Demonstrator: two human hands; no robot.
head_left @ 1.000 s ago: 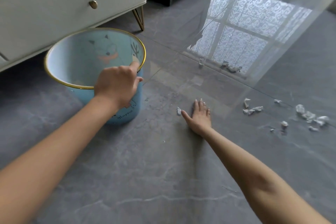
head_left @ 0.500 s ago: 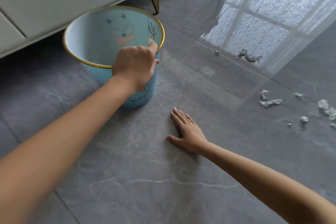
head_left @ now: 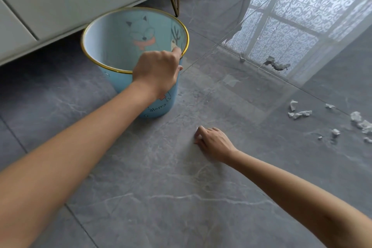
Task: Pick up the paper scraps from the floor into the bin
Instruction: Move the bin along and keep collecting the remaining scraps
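Curling shut from flat, right hand (head_left: 214, 143) — contents hidden — probably caught a scrap; left hand (head_left: 157, 71) grips bin (head_left: 120, 83) rim, ready.

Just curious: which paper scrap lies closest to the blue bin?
The small white scrap on the edge of the window reflection, left of the bigger crumple; the rest lie far right.

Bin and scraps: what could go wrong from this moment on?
The left hand grips the bin by its rim, and it seems tilted; if released, it may tip over. The paper scraps lie well to the right of the bin, so carried pieces could drop on the way.
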